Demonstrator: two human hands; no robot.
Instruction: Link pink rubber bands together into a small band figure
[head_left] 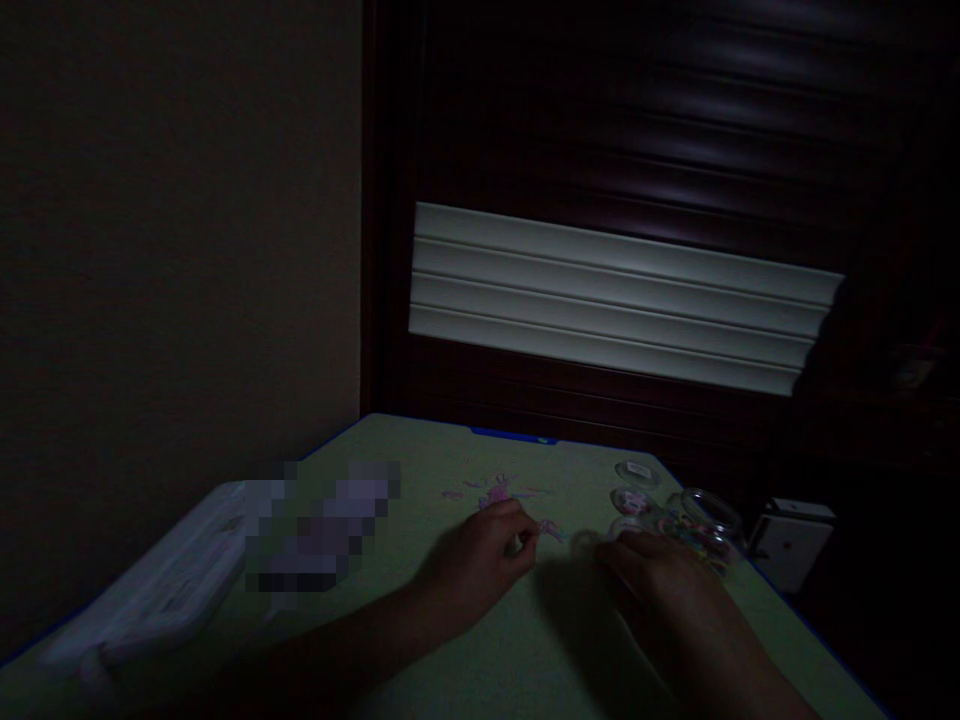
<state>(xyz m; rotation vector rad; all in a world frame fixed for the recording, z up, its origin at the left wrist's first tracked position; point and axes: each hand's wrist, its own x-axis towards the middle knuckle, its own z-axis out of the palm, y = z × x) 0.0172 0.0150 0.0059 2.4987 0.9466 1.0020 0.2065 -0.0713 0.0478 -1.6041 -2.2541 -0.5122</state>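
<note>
My left hand (499, 550) is over the middle of the green table (480, 660), its thumb and index finger pinched on a small pinkish piece (551, 530) that sticks out to the right. Just behind that hand lies a small pink cluster (499, 490) with thin pieces around it. My right hand (660, 580) is lowered at the right, beside the round clear containers; its fingertips are dark, and what they hold, if anything, is hidden. One round container (634, 500) holds small pink pieces. An open clear jar (709, 512) with colorful pieces stands behind my right hand.
A clear round lid (637, 472) with a label lies at the back right. At the left are a white compartment case (165, 570) and a blurred-out object (330, 530). A white box (791, 545) stands beyond the table's right edge. A wall and dark shutters rise behind.
</note>
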